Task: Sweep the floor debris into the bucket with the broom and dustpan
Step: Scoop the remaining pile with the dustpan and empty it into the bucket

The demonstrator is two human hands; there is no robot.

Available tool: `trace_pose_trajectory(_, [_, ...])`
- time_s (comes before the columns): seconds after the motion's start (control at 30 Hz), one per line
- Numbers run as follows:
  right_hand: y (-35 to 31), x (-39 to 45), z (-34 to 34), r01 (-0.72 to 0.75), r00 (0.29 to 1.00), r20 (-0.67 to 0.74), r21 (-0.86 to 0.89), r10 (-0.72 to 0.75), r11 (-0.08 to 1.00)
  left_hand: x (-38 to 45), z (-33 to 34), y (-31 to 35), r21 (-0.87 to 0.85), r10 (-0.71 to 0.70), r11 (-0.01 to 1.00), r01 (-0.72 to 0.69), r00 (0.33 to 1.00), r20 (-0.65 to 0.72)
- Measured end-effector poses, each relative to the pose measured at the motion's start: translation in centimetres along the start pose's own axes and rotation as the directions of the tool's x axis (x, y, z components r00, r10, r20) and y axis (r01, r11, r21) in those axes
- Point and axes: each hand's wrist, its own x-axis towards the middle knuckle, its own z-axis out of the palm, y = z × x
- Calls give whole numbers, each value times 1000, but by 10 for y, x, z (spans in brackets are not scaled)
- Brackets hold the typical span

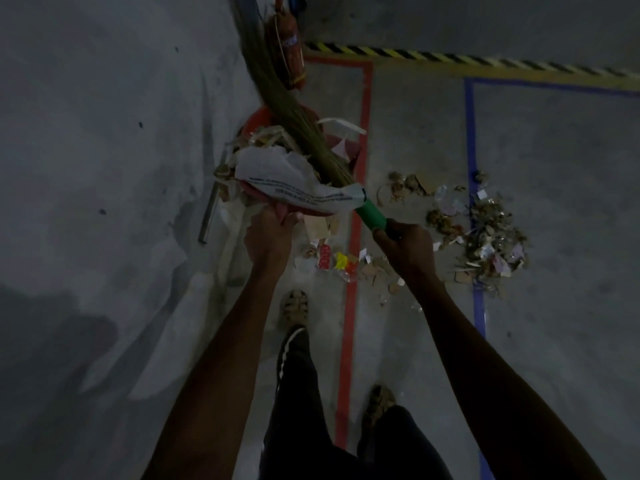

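Above the orange plastic bucket [258, 124], the left hand [268, 233] grips the tilted red dustpan [258, 194] of paper scraps; the right hand [403, 242], arm outstretched, clasps the green-handled grass broom [298, 123]. A debris pile [491, 237] lies on the grey concrete floor [554, 168].

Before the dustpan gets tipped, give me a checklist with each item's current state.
1. Left hand holds the red dustpan by its near edge: ok.
2. Right hand grips the broom at its green handle: ok.
3. Broom bristles lie across the load, pinning the white printed bag and scraps: ok.
4. Dustpan positioned over the red bucket: cannot tell, the load hides most of the rim.
5. Floor swept: not ok, a debris pile sits on the blue tape line and wrappers lie near the red tape line.
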Motion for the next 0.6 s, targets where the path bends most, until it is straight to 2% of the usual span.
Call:
trace_pose_trajectory(0.27, [-66, 134, 66, -83, 996, 40, -14, 84, 996, 172, -12, -4, 84, -18, 996, 12, 998, 65])
trace_pose_trajectory(0.6, [-72, 287, 129, -156, 972, 156, -132, 175, 979, 337, 14, 22, 246, -60, 969, 4, 974, 219])
